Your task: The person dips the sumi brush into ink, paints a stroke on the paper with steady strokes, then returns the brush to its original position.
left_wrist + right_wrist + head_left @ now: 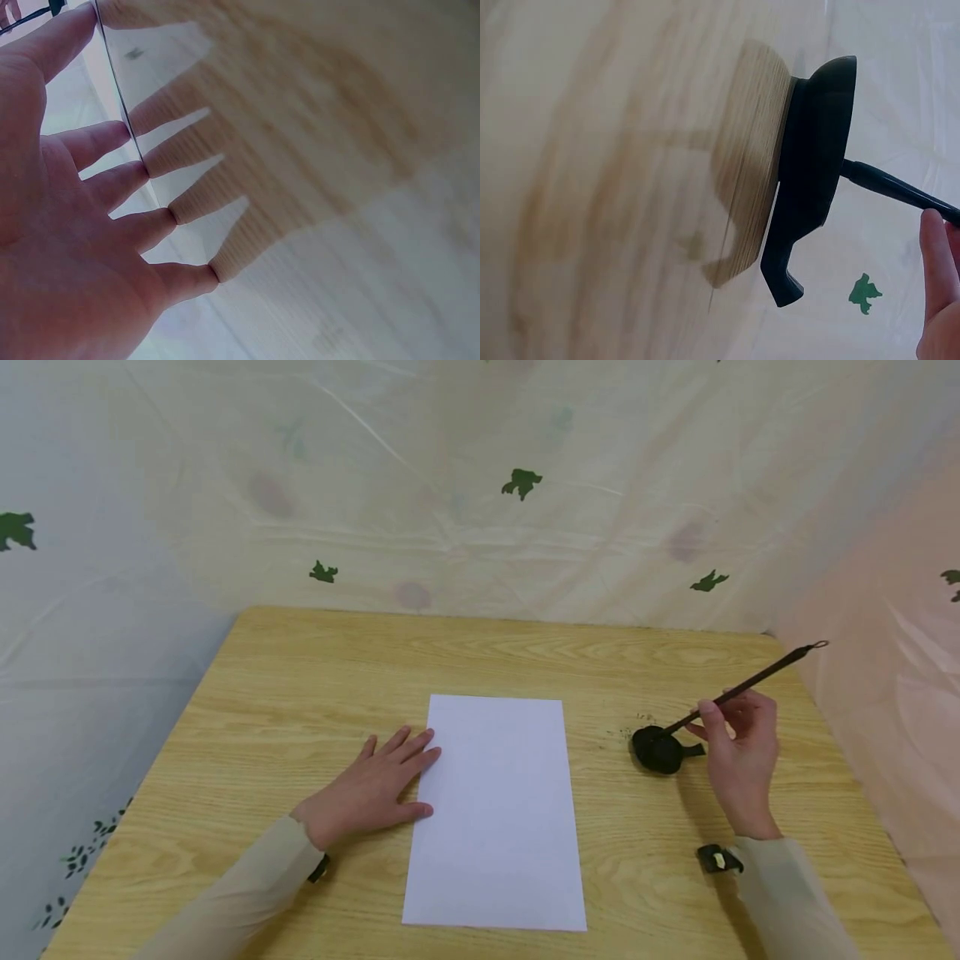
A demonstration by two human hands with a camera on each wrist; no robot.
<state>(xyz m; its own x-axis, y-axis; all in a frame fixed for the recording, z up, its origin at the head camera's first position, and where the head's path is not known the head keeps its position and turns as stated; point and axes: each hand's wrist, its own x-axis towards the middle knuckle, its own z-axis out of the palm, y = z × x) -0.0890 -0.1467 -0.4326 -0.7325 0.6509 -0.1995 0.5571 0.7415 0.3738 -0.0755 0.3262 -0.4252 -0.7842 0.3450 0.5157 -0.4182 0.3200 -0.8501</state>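
A sheet of white paper (495,818) lies on the wooden table (300,668). My left hand (375,785) rests with spread, straight fingers along the paper's left edge, fingertips on its margin; the left wrist view shows the same hand (82,202) from the palm side. To the right of the paper stands a small black ink dish (658,752) with a short handle. My right hand (742,752) pinches a dark writing brush (757,681), held slanted. Its lower end is down inside the dish, so the bristles are hidden, as the right wrist view of the brush (889,185) also shows.
Small dark specks (626,732) mark the table beside the dish. A pale plastic sheet (450,485) with green leaf-like shapes hangs behind the table and along both sides. Each wrist wears a small black device, such as the one at the right sleeve (720,858).
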